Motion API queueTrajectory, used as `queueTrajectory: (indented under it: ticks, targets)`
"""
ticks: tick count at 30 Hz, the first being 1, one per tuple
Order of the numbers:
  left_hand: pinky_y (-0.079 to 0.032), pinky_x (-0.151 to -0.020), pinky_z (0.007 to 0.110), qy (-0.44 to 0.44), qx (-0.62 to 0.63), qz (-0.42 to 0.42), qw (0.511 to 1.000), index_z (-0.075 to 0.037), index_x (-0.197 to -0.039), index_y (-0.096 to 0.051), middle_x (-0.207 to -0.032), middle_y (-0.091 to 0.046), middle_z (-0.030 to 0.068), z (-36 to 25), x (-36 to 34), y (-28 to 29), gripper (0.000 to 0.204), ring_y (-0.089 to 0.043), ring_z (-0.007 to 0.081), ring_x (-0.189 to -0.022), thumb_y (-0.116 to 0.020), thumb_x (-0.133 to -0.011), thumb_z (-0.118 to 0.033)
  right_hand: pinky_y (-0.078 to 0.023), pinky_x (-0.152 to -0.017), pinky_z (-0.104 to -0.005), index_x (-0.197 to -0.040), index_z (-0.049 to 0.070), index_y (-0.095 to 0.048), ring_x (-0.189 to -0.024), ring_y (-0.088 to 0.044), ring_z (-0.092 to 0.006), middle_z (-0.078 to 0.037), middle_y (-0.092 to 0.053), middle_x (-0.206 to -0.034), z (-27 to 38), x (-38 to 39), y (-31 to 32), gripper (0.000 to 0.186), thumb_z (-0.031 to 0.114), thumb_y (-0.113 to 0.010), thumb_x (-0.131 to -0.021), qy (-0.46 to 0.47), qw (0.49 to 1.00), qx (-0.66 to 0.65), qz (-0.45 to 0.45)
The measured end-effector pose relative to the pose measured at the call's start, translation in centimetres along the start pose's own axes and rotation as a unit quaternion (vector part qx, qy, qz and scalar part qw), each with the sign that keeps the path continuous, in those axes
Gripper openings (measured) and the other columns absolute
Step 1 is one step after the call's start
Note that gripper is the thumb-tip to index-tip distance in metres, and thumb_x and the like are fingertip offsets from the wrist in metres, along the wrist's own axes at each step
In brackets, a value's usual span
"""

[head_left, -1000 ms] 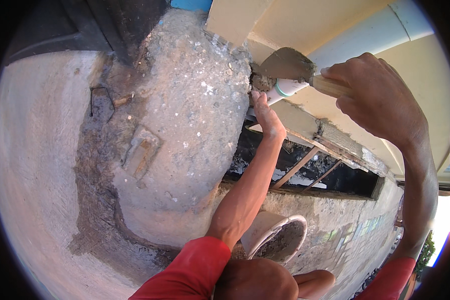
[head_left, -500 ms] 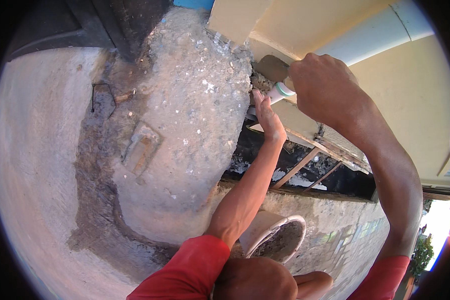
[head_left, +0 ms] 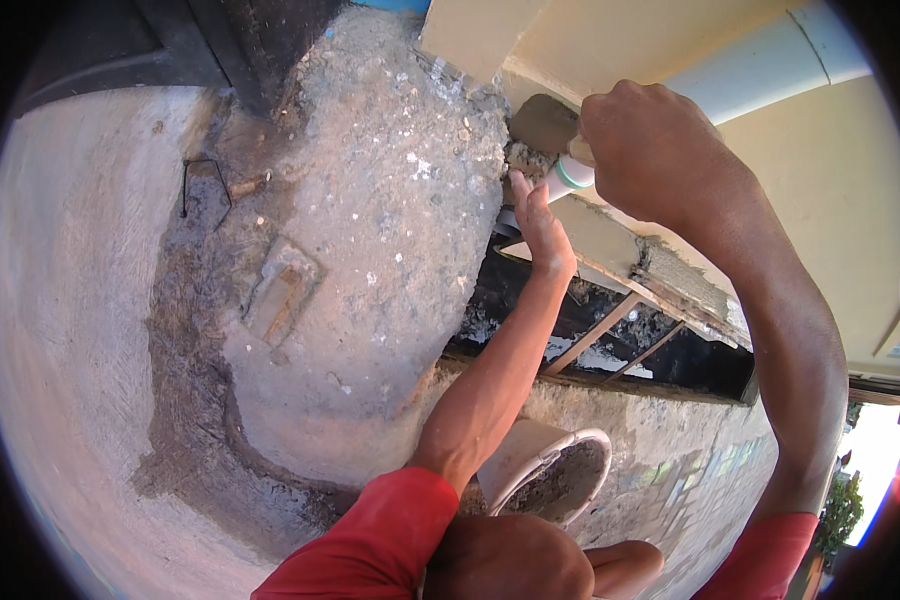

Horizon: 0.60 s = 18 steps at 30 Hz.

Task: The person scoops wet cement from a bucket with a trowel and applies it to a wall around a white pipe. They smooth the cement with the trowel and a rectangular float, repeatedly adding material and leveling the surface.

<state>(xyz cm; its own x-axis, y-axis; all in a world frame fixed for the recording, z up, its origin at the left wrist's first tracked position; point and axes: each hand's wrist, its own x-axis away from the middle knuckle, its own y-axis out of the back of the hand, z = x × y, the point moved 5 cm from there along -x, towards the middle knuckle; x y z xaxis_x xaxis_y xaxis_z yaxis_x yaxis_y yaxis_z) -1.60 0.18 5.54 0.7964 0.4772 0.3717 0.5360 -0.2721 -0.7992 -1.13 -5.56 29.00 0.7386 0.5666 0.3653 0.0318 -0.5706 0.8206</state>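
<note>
The right hand [head_left: 655, 150] is clenched around the handle of a grey mortar-smeared steel trowel [head_left: 545, 125], whose blade presses the rough concrete wall corner [head_left: 450, 150]. Just below the trowel, the left hand [head_left: 542, 230] (fingers straight, together) holds nothing and rests by that corner.

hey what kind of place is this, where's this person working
Probably an outdoor building or repair site. The right hand holds a trowel loaded with mortar against a rough concrete mass beside a white pipe, and a bucket of mix stands below.
</note>
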Motion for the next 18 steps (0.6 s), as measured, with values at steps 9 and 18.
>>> queueTrajectory:
  ticks: [9, 18]
  targets:
    - [-0.008, -0.121, 0.038, -0.025, -0.039, 0.002, 0.999, 0.004, -0.154, -0.009, -0.161, -0.011, 0.0208, -1.2, 1.9, 2.3, 0.075, -0.01, 0.027, -0.151, -0.047, -0.093, -0.019, -0.051, -0.082, -0.0436, -0.108, 0.003, -0.07, -0.085, -0.066, -0.0326, -0.021, -0.067, -0.087, -2.1, 7.8, 1.0, 0.033, 0.003, -0.061, -0.077, -0.039, 0.997, -0.052, -0.047]
    - [-0.019, -0.119, 0.039, 0.052, -0.116, -0.037, 0.991, 0.003, -0.154, -0.012, -0.161, -0.016, 0.019, 3.3, 9.0, 10.3, 0.073, -0.014, 0.0253, -0.15, -0.052, -0.095, -0.01, -0.058, -0.071, -0.0389, -0.091, 0.001, -0.067, -0.083, -0.071, -0.0318, -0.019, -0.067, -0.088, 1.0, 5.5, -9.7, 0.013, 0.006, -0.058, -0.085, 0.017, 0.998, -0.05, 0.032]
